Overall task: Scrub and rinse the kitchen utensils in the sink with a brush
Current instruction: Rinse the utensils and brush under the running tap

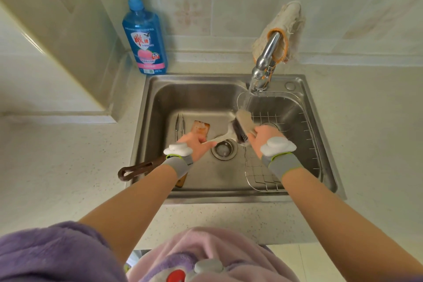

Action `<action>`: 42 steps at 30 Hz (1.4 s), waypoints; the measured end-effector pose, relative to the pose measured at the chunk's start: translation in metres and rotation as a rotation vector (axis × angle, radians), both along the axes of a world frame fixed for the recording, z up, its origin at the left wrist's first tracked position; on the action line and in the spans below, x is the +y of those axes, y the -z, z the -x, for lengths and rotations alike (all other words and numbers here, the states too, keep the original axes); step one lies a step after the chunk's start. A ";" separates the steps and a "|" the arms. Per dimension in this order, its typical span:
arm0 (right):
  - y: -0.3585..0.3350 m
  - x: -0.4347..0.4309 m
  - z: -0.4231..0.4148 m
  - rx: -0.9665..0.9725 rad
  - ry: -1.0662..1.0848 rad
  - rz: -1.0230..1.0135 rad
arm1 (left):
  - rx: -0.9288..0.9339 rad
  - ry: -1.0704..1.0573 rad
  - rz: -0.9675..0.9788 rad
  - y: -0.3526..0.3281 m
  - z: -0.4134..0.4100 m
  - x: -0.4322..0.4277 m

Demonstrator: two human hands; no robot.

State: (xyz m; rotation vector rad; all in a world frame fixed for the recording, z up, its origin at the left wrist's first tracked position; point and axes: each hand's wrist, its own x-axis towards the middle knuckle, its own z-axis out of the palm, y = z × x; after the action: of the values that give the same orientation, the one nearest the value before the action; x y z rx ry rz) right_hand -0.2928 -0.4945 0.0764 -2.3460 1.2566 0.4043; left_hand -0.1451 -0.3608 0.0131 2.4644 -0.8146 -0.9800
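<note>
White utensil [221, 137], perhaps spatula: left hand [197, 144] grips handle, right hand [263, 138] grips brush [243, 125], scrubbing head under tap [266, 57]; next, flip and rinse.

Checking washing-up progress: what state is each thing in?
brush: gripped by right hand, bristles against white utensil.
white utensil: held by left hand, above the sink floor.
faucet: seemingly running onto brush.
tongs: lying in sink, untouched.
soap bottle: upright on counter.
cloth: draped over faucet.
</note>
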 end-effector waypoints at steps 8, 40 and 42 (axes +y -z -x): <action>-0.001 -0.007 -0.005 -0.061 0.114 -0.044 | -0.128 0.068 -0.011 -0.017 -0.005 0.005; -0.008 0.002 -0.017 -0.121 -0.011 -0.016 | 0.075 -0.119 0.134 -0.001 -0.017 -0.004; -0.006 -0.014 -0.013 -0.059 0.092 -0.023 | 0.061 -0.105 0.133 0.000 -0.017 -0.001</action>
State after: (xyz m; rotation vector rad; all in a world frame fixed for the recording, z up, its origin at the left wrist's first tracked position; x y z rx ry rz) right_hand -0.2794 -0.5082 0.0820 -2.2539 1.3193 0.3163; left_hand -0.1277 -0.3616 0.0127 2.3271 -0.6998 -0.9276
